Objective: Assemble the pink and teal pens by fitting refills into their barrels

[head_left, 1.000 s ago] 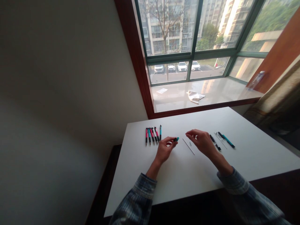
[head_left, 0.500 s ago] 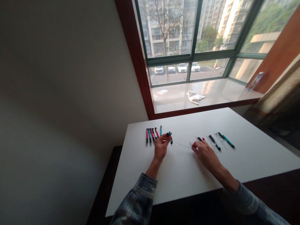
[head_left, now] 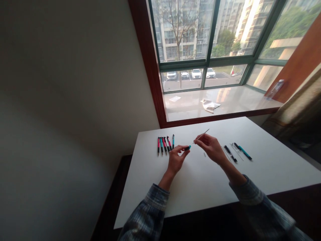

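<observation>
Over the white table [head_left: 263, 174], the left hand [head_left: 176, 160] pinches a teal-ended pen barrel [head_left: 187, 148]; the right hand [head_left: 210, 148] now pinches a thin refill [head_left: 201, 136], lifted since earlier. Both are well apart from the near edge [head_left: 190, 214].

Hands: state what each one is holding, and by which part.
The left hand pinches a black-and-teal pen piece at its black end, the teal end poking out. The right hand pinches a thin pen refill near its lower end.

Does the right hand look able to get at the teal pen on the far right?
Likely yes: the right hand could reach the teal pen, passing over the black pen parts lying flat in between, though it now pinches a thin rod.
</observation>
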A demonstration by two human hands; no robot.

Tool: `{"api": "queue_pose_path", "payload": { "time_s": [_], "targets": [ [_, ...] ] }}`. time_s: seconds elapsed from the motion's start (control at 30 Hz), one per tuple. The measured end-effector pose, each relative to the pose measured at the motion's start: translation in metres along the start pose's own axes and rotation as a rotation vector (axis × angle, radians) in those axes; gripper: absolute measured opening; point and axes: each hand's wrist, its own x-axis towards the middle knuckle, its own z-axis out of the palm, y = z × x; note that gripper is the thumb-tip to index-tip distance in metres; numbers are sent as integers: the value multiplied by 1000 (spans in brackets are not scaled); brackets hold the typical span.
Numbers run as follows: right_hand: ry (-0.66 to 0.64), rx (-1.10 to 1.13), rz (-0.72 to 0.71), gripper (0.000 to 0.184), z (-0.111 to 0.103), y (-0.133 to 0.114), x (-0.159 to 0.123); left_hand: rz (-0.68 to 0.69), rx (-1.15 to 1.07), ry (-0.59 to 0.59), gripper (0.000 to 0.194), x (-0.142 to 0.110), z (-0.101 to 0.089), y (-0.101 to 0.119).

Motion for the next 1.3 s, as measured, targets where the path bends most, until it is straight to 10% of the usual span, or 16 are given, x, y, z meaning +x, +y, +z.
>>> {"api": "queue_pose_path", "payload": {
  "time_s": [0.8, 1.03, 1.3],
  "targets": [
    [-108, -1078, 180, 20, -37, 54, -19, -123, -466, 42, 33, 5, 0, -2],
    [-94, -933, 13, 14, -30, 66, -22, -271, -394, -32, 42, 3, 3, -2],
    [-53, -141, 84, 39, -38, 51, 29, -297, -263, -128, 45, 4, 3, -13]
  ]
}}
